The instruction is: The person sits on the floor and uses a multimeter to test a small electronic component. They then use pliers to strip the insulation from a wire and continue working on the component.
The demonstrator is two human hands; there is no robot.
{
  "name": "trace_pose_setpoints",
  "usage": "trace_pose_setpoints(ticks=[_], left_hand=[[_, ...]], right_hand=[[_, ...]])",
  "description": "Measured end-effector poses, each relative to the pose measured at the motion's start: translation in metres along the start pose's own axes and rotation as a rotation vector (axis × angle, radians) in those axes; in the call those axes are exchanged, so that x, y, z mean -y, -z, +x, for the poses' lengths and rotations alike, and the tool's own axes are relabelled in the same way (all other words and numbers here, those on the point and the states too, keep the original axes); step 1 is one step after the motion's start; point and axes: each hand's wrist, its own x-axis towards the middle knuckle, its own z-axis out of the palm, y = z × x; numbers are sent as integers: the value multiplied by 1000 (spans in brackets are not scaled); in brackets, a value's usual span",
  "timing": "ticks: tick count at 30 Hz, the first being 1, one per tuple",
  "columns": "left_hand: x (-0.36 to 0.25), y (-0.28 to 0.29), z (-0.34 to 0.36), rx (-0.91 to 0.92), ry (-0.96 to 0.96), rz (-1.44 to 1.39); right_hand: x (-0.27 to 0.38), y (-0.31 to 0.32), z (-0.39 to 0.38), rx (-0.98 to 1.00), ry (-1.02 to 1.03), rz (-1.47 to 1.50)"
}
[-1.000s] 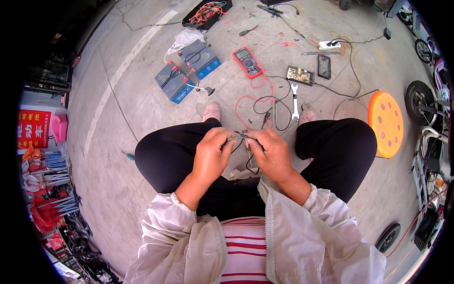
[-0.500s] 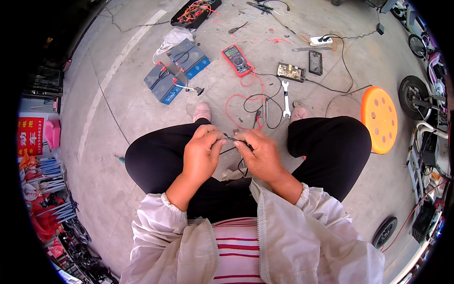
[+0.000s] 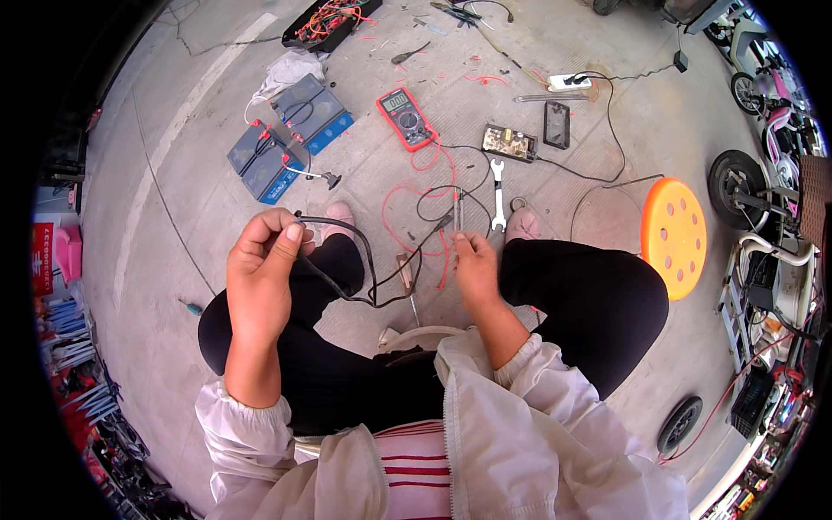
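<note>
My left hand point(image 3: 264, 277) is closed, pinching one end of a black cable point(image 3: 371, 264) between thumb and fingers above my left knee. From there the cable hangs in a loop toward the middle. Down by the floor, the fingers of my right hand point(image 3: 479, 273) are closed at the near end of a slim two-pronged tool point(image 3: 458, 212); its exact kind is unclear. Beside it lie a black connector point(image 3: 445, 222) and the looped red and black leads of a red multimeter point(image 3: 406, 119). A screwdriver point(image 3: 405, 273) rests between my feet.
An open-ended wrench point(image 3: 497, 195) lies right of the leads, below an open circuit board point(image 3: 509, 143) and a black case point(image 3: 556, 126). Two blue-grey batteries point(image 3: 314, 113) sit at left. An orange stool point(image 3: 674, 238), power strip point(image 3: 569, 82) and wire box point(image 3: 325, 26) surround the area.
Both hands were together on the cable. My left hand has drawn it away to the left; my right hand has let go and reached forward to the slim tool.
</note>
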Motion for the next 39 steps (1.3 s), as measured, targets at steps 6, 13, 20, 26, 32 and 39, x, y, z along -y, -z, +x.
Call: trace_pose_setpoints(ticks=[6, 13, 20, 26, 32, 39], left_hand=[[-21, 12, 59, -51, 59, -61], [-13, 0, 71, 93, 157, 122], [-11, -22, 83, 40, 187, 304], [-20, -36, 93, 35, 188, 375], [-24, -43, 94, 79, 194, 253], [-21, -35, 85, 167, 47, 199]], right_hand=[[-68, 27, 89, -187, -178, -289], [-104, 88, 154, -293, -190, -775], [-95, 84, 230, -215, -33, -1110], [-86, 61, 249, -304, -284, -1159], [-67, 59, 244, -88, -329, -1216], [-45, 30, 198, -217, 12, -798]])
